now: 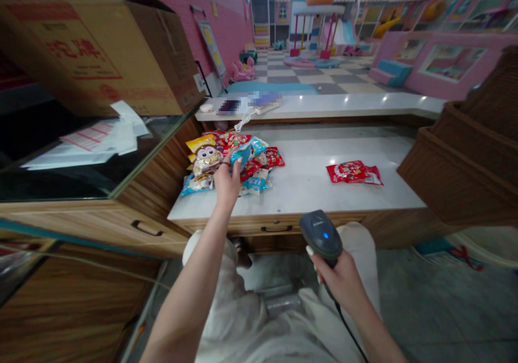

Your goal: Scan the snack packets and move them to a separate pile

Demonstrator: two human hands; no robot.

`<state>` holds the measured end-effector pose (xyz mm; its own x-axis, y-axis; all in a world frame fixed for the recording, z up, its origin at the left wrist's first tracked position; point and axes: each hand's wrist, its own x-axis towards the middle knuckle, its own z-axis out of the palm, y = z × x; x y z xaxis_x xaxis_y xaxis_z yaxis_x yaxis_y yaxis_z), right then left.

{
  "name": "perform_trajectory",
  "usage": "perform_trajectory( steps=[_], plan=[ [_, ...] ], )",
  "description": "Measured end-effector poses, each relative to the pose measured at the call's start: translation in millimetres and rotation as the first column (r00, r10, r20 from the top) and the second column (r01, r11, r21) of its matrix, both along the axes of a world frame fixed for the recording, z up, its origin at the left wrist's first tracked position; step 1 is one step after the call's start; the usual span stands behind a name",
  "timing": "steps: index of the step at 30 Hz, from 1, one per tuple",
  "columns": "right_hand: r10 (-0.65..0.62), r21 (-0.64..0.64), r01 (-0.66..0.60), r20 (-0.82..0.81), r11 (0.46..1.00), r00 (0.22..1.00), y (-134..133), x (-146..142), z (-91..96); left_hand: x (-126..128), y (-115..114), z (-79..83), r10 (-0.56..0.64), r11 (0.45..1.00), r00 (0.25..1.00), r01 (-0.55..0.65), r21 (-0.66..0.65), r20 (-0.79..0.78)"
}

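Observation:
My left hand (pixel 226 182) reaches over the white counter (pixel 307 185) and grips a blue snack packet (pixel 242 155), lifted a little above a pile of snack packets (pixel 226 161) in red, blue and yellow. My right hand (pixel 342 279) is closed round the handle of a dark barcode scanner (pixel 321 234) with a blue light, held low over my lap, its cable trailing down. A single red snack packet (pixel 354 172) lies apart on the counter's right half.
A large cardboard box (pixel 101 50) and loose papers (pixel 97 139) sit on the glass-topped cabinet at left. Wicker baskets (pixel 465 158) stand at the right. A raised white ledge (pixel 324 104) with small items runs behind. A drawer handle (pixel 276 228) is below the counter edge.

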<state>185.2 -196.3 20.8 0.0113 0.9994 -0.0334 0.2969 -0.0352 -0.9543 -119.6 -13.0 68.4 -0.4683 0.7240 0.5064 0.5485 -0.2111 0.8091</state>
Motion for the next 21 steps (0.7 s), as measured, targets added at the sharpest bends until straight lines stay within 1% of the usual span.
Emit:
perform_trajectory(
  steps=[1, 2, 3, 4, 5, 6, 7, 8, 9, 10, 11, 13, 15, 18, 19, 21],
  plan=[
    [0.000, 0.001, 0.000, -0.004, 1.000, 1.000, 0.4, -0.1, -0.6, 6.4, -2.9, 3.8, -0.054, 0.996, 0.994, 0.047, 0.070, 0.097],
    [0.001, 0.005, -0.001, -0.006, 1.000, 1.000, 0.8, -0.1, -1.0, 14.4, -5.7, 6.5, -0.139, 0.984, 0.968, 0.112, 0.137, 0.211],
    [0.002, 0.010, -0.002, -0.005, 1.000, 1.000, 1.1, 0.0, -1.2, 24.0, -8.2, 7.5, -0.237, 0.965, 0.910, 0.179, 0.192, 0.339],
    [0.002, 0.013, -0.002, -0.003, 1.000, 1.000, 1.4, 0.1, -1.2, 34.6, -10.3, 6.4, -0.321, 0.944, 0.820, 0.238, 0.228, 0.474],
    [0.002, 0.013, -0.002, -0.001, 1.000, 1.000, 1.7, 0.3, -1.1, 46.0, -12.2, 3.3, -0.373, 0.928, 0.703, 0.284, 0.243, 0.605],
    [-0.002, 0.012, 0.002, 0.002, 1.000, 1.000, 1.9, 0.6, -1.0, 57.6, -13.8, -1.8, -0.387, 0.917, 0.579, 0.319, 0.238, 0.717],
    [-0.006, 0.012, 0.006, 0.006, 1.000, 1.000, 2.1, 0.9, -0.8, 69.0, -15.3, -8.6, -0.371, 0.911, 0.465, 0.351, 0.217, 0.804],
    [-0.012, 0.016, 0.012, 0.014, 1.000, 1.000, 2.3, 1.3, -0.8, 79.8, -16.7, -16.8, -0.340, 0.903, 0.371, 0.385, 0.190, 0.864],
    [-0.018, 0.025, 0.017, 0.022, 1.000, 1.000, 2.6, 1.7, -0.8, 89.7, -18.0, -25.6, -0.309, 0.892, 0.302, 0.422, 0.164, 0.902],
    [-0.023, 0.037, 0.022, 0.032, 0.999, 0.999, 3.0, 2.0, -0.9, 98.5, -19.0, -34.6, -0.285, 0.878, 0.255, 0.455, 0.145, 0.924],
    [-0.025, 0.047, 0.023, 0.038, 0.999, 0.999, 3.6, 2.1, -1.1, 106.0, -19.6, -43.1, -0.267, 0.866, 0.223, 0.482, 0.132, 0.938],
    [-0.006, 0.033, 0.006, 0.014, 0.999, 1.000, 4.8, 1.3, -1.2, 116.4, -19.5, -56.8, -0.245, 0.851, 0.184, 0.511, 0.120, 0.952],
    [0.031, -0.018, -0.032, -0.059, 0.999, 0.998, 5.8, -1.2, -0.8, 120.8, -17.8, -64.9, -0.233, 0.844, 0.155, 0.522, 0.121, 0.960],
    [0.080, -0.082, -0.093, -0.146, 0.992, 0.986, 7.1, -7.2, 1.3, 119.1, -14.8, -68.3, -0.243, 0.825, 0.120, 0.547, 0.140, 0.963],
    [0.085, -0.087, -0.099, -0.145, 0.991, 0.986, 7.7, -9.4, 2.1, 117.7, -14.4, -68.3, -0.248, 0.819, 0.114, 0.555, 0.146, 0.962],
    [0.061, -0.058, -0.066, -0.084, 0.996, 0.995, 9.5, -13.9, 3.3, 115.7, -14.8, -68.0, -0.257, 0.816, 0.109, 0.557, 0.155, 0.960]
  ],
)
